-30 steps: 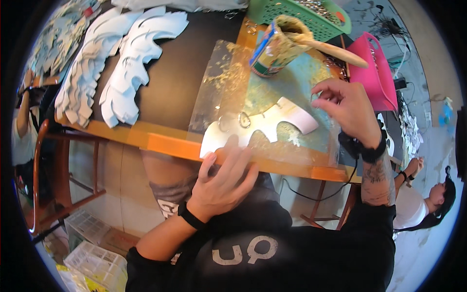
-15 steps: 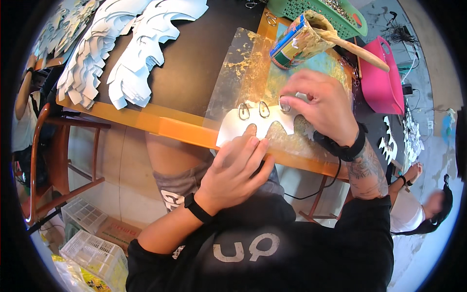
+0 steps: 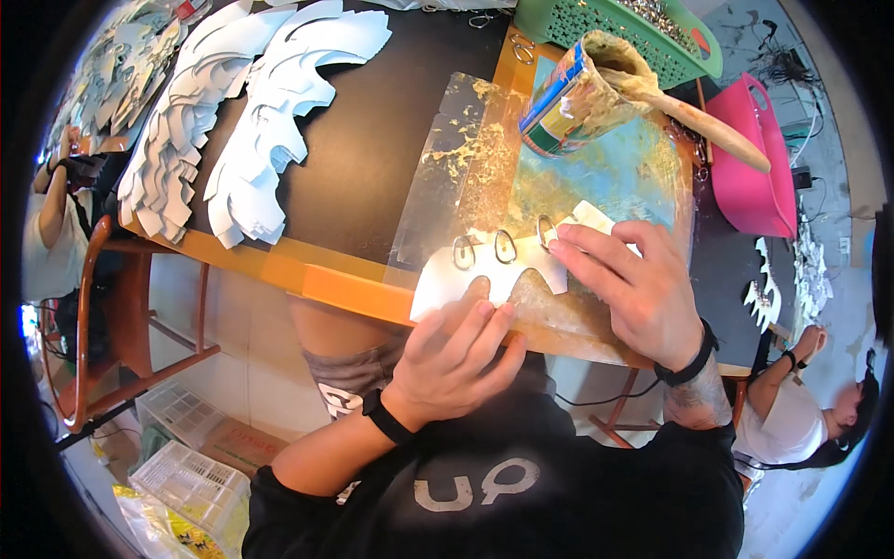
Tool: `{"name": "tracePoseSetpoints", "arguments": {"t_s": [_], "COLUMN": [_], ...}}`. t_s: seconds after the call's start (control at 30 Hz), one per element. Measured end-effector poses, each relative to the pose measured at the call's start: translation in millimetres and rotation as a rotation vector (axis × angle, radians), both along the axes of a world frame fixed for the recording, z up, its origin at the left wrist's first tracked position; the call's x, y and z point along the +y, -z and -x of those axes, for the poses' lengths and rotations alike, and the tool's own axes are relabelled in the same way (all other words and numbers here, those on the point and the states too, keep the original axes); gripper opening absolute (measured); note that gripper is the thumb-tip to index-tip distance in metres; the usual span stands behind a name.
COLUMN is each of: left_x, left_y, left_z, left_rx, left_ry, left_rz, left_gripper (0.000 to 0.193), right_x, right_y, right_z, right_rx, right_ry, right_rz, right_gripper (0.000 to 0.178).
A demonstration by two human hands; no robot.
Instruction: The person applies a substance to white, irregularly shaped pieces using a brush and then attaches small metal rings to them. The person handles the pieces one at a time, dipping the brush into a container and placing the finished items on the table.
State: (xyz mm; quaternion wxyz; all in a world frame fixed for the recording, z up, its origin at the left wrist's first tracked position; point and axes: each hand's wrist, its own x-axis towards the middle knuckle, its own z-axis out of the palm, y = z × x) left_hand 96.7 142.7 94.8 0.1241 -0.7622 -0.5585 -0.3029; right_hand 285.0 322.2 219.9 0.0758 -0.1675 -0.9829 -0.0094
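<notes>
- Resting along the lower edge of a scalloped white piece (image 3: 527, 252), the left hand (image 3: 452, 359) has its fingers spread and slightly bent, tips on or just at that edge.
- Reaching in from the other side, the right hand (image 3: 643, 289) has its fingertips at the rightmost of three wire loops — whether they pinch that loop or only touch it, I cannot tell.
- The white piece lies at the near edge of the table (image 3: 358, 130), partly over a stained clear sheet (image 3: 436, 172).
- All three loops, the left one (image 3: 464, 252) included, sit side by side along the piece's upper edge.
- Beyond the piece stands a smeared tin (image 3: 568, 107) — a brush (image 3: 712, 133) lies across its mouth, wooden handle pointing right.
- Behind the tin is a green basket (image 3: 577, 23) of small metal parts; a pink basket (image 3: 750, 168) stands to the right.
- Two overlapping stacks of white pieces (image 3: 270, 121) lie at the left.
</notes>
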Motion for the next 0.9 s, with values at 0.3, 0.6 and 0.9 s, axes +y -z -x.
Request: {"name": "tracePoseSetpoints", "arguments": {"t_s": [0.3, 0.6, 0.9], "left_x": [2.3, 2.0, 0.0], "left_y": [0.6, -0.4, -2.6], "left_z": [-8.1, -12.8, -12.2], "left_rx": [0.033, -0.008, -0.016], "left_ry": [-0.065, -0.082, -0.062], "left_rz": [-0.009, 0.023, 0.063], "left_gripper": [0.044, 0.045, 0.057], "right_x": [0.5, 0.1, 1.6], "right_y": [1.6, 6.0, 8.1], "right_z": [-4.3, -7.5, -7.1], "right_rx": [-0.045, -0.031, -0.019], "right_ry": [-0.001, 0.006, -0.006], "right_rz": [-0.001, 0.05, 0.018], "right_gripper": [0.043, 0.048, 0.04]}}
